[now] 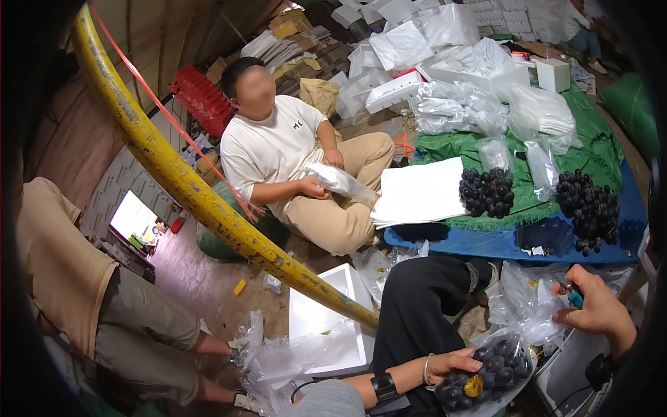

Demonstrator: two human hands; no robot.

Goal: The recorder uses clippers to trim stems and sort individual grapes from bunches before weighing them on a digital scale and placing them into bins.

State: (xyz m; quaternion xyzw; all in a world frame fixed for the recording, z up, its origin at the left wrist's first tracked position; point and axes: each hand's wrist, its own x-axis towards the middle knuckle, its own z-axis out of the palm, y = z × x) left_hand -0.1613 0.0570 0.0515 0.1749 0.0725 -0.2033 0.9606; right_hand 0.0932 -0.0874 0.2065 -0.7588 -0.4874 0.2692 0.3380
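Observation:
Low on the right, my left hand grips a clear plastic bag of dark grapes that carries a round gold sticker. My right hand is closed on small teal-handled snips, just above and right of that bag, beside crumpled clear plastic. Two loose bunches of dark grapes lie farther back on a green woven sheet over a blue plastic platform, next to a stack of white sheets.
A seated co-worker holds a plastic package. A yellow pole crosses diagonally down to a white foam box. Another person stands at far left; one more is at back right. Wrapped bundles and foam boxes pile behind.

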